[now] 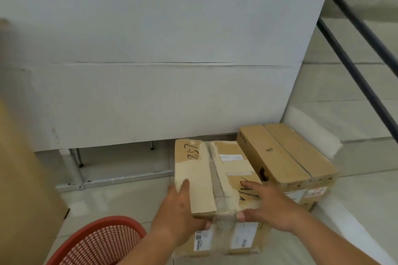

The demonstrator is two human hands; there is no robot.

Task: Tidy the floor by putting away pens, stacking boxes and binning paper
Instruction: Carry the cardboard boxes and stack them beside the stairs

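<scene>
Our left hand (179, 206) and right hand (267, 206) grip taped box (212, 175) at near corners, fingers clamped on its edges. Box sits atop lower box (245, 237) on floor (120, 202), beside third box (286, 155). Red basket (101, 243) near left.

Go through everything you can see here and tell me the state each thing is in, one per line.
Taped box: shut, sealed with tape, held by both hands above another box.
Lower box: shut, on the floor beneath the taped box.
Right-hand box: shut, lying atop another carton.
Red mesh basket: upright; contents not visible.
Left hand: gripping the taped box's near-left edge.
Right hand: fingers spread on the box top, thumb on its near edge.
</scene>
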